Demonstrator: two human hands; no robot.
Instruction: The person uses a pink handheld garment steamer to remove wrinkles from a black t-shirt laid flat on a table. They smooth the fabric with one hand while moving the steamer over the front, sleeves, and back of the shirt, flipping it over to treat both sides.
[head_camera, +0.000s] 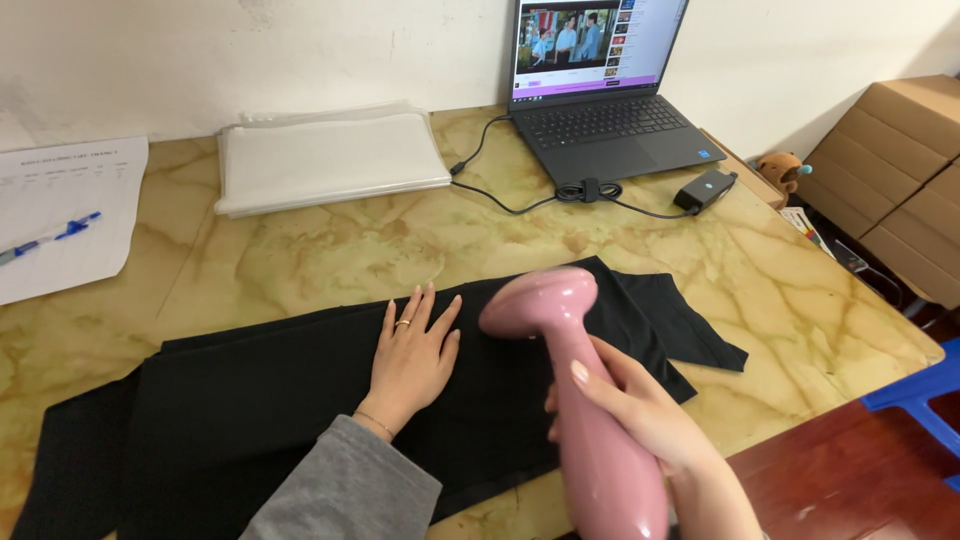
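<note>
The right hand (650, 420) is closed around the handle of a pink steamer (575, 390), and the fingers wrap the handle from the right side. The wide flat head of the steamer points to the upper left and it is over the black cloth (260, 400); I cannot tell if the head touches the fabric or stays just above it. The left hand (412, 358) is not gripping anything: it lies flat with the palm down on the black cloth, the fingers are spread, and it is just to the left of the steamer head. The arm of this hand has a grey sleeve (350, 490). The black cloth is spread across the front part of the marble table (300, 250), from the left edge to beyond the middle. At the back of the table there is an open laptop (600, 90) with its cable and charger (705, 188), a stack of clear plastic bags (325, 158), and on the left a paper sheet (60, 215) with a blue pen (50, 238) on it. Cardboard boxes (900, 170) stand to the right, beyond the table.
</note>
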